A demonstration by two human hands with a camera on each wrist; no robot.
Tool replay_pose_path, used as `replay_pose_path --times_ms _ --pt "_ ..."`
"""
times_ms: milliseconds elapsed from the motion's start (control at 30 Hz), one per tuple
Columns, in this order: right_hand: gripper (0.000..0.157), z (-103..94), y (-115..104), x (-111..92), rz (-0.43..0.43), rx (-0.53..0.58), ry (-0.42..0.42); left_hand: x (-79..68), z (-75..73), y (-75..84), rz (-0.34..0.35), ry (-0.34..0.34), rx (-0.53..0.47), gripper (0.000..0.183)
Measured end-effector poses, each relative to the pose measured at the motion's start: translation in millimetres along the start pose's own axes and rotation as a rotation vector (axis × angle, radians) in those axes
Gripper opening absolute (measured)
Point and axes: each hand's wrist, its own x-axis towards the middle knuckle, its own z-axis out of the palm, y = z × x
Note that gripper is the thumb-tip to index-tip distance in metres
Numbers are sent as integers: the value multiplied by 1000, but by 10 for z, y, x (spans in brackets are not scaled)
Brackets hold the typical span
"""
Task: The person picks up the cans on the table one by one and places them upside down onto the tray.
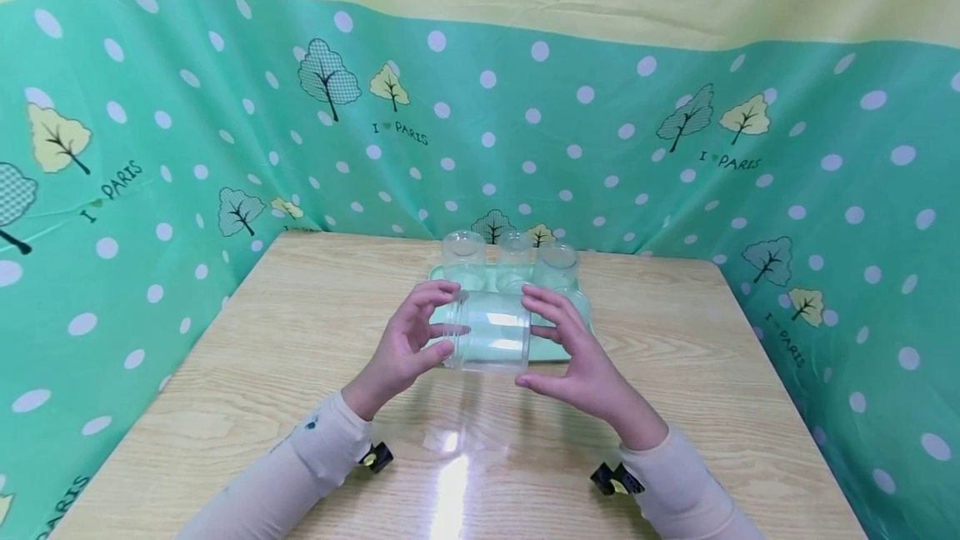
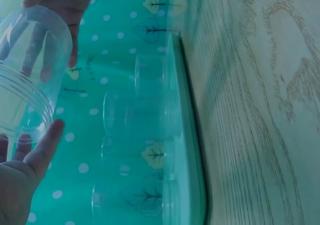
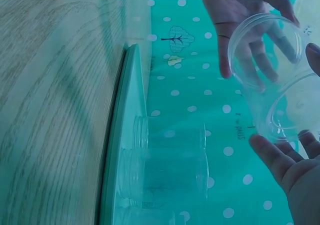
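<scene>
A clear plastic jar [image 1: 491, 332] lies on its side in the air between my two hands, above the table. My left hand [image 1: 408, 344] grips its threaded mouth end, thumb low and fingers over the top. At the other end, the jar's smooth base is held by my right hand [image 1: 577, 357], with the fingers above and the thumb below. Both wrist views show the jar see-through, with fingers visible behind its wall. No lid shows on its mouth in the left wrist view.
Beyond the jar, a pale green tray [image 2: 192, 150] sits on the wooden table [image 1: 300, 315]. Several similar clear jars [image 1: 463, 250] stand on it, mouth down. A green dotted curtain [image 1: 480, 132] hangs around the table's back and sides.
</scene>
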Motion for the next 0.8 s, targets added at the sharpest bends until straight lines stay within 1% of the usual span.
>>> replay_pose_path --times_ms 100,267,367,500,800 --pt "95 15 -30 21 -32 6 19 0 -6 8 -9 -1 22 52" --pt "91 15 -209 78 -56 13 30 3 -12 37 -22 -3 36 53" --pt "91 19 -154 67 -51 9 31 4 -20 49 -20 -5 38 52" --pt "94 31 -2 26 -44 -4 32 7 -32 52 -16 -11 36 51" --pt "93 33 25 23 -86 -45 51 10 -46 70 -29 -29 42 52"
